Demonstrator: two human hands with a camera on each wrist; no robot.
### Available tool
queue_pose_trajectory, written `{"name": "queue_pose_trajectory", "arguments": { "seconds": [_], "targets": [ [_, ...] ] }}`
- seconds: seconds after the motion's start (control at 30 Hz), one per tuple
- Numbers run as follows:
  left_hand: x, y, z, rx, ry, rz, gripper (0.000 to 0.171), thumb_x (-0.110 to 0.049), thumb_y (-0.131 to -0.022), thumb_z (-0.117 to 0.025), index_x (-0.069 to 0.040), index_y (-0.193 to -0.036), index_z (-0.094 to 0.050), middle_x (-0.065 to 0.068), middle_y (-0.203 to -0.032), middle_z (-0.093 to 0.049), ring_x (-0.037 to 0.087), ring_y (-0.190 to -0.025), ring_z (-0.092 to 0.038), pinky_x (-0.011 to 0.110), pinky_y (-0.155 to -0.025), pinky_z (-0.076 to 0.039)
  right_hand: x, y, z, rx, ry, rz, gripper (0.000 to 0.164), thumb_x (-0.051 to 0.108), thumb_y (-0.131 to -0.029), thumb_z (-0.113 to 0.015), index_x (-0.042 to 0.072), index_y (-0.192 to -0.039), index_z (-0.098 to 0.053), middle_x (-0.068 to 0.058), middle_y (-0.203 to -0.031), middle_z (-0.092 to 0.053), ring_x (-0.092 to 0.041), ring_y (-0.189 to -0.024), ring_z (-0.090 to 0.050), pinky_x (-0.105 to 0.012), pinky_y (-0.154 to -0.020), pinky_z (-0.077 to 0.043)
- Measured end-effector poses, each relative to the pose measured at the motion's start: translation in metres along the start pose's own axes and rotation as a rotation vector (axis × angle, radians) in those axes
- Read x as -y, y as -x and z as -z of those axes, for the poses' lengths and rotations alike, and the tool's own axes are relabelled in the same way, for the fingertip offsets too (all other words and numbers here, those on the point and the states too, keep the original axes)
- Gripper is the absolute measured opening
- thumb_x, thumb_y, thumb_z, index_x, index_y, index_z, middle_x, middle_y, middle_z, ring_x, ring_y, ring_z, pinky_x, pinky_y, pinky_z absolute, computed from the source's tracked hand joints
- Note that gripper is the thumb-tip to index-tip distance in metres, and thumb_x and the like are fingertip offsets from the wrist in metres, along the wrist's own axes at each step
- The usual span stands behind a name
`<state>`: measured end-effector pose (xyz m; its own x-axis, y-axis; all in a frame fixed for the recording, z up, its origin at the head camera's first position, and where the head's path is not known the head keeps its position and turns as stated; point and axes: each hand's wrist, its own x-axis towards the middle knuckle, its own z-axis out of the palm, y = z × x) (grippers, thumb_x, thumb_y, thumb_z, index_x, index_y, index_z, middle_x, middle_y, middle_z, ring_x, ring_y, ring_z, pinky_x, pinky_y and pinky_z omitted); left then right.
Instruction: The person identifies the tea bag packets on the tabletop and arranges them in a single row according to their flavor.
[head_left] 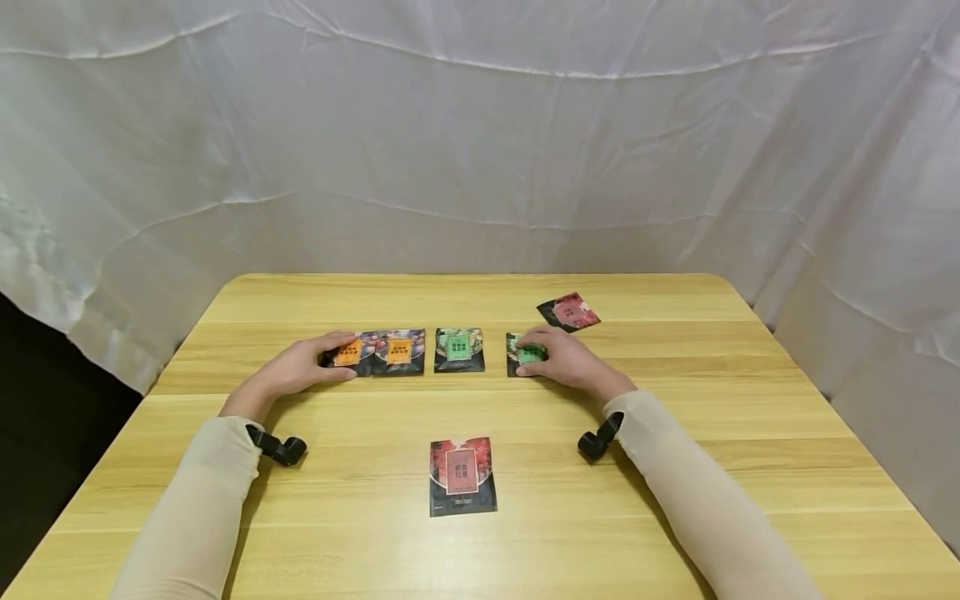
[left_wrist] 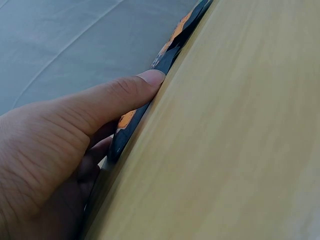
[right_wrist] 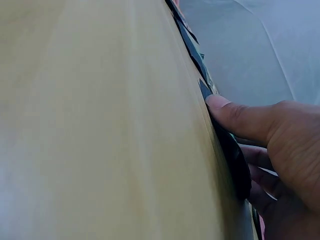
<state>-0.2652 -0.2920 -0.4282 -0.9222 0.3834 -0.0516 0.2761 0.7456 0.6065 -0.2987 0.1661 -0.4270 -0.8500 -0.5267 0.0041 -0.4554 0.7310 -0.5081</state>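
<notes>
My left hand (head_left: 296,367) holds the leftmost orange-labelled tea sachet (head_left: 348,353) by its edges, thumb at the near edge and fingers at the far one. Against that sachet's right side lies a second orange-labelled sachet (head_left: 399,353), their edges meeting or overlapping. A green-labelled sachet (head_left: 460,350) is flat to the right, a small gap away. Farther right, my right hand (head_left: 573,362) grips another green-labelled sachet (head_left: 531,354) between thumb and fingers, covering its right part. In the right wrist view this sachet's dark edge (right_wrist: 232,160) bends up off the table.
One red-labelled sachet (head_left: 462,479) lies near the front middle, its top edge torn or notched. Another red-labelled sachet (head_left: 567,312) lies tilted behind my right hand. The wooden table (head_left: 360,517) ends at a pale curtain (head_left: 480,150) behind.
</notes>
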Motion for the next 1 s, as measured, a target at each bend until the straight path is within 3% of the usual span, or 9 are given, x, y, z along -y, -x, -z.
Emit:
{"name": "queue_pose_trajectory", "arguments": {
  "seconds": [0.47, 1.0],
  "targets": [
    [0.002, 0.000, 0.001, 0.005, 0.002, 0.016, 0.084, -0.052, -0.086, -0.070, -0.014, -0.153, -0.037, 0.018, -0.157, -0.028, 0.042, -0.142, -0.024, 0.061, -0.110, -0.024, 0.010, -0.019, -0.007, 0.021, -0.032, -0.019, 0.051, 0.041, -0.087, -0.074, 0.019, -0.133, -0.063, -0.009, -0.144, -0.046, -0.032, -0.134, -0.040, -0.053, -0.108, -0.033],
    [0.001, -0.001, -0.001, 0.001, -0.005, 0.003, 0.083, -0.051, -0.087, -0.070, -0.013, -0.153, -0.037, 0.019, -0.156, -0.029, 0.043, -0.142, -0.024, 0.061, -0.110, -0.024, 0.018, -0.030, -0.009, 0.038, 0.035, 0.010, 0.053, 0.042, -0.088, -0.073, 0.018, -0.133, -0.062, -0.006, -0.141, -0.048, -0.029, -0.132, -0.042, -0.050, -0.109, -0.034]
  ]
}}
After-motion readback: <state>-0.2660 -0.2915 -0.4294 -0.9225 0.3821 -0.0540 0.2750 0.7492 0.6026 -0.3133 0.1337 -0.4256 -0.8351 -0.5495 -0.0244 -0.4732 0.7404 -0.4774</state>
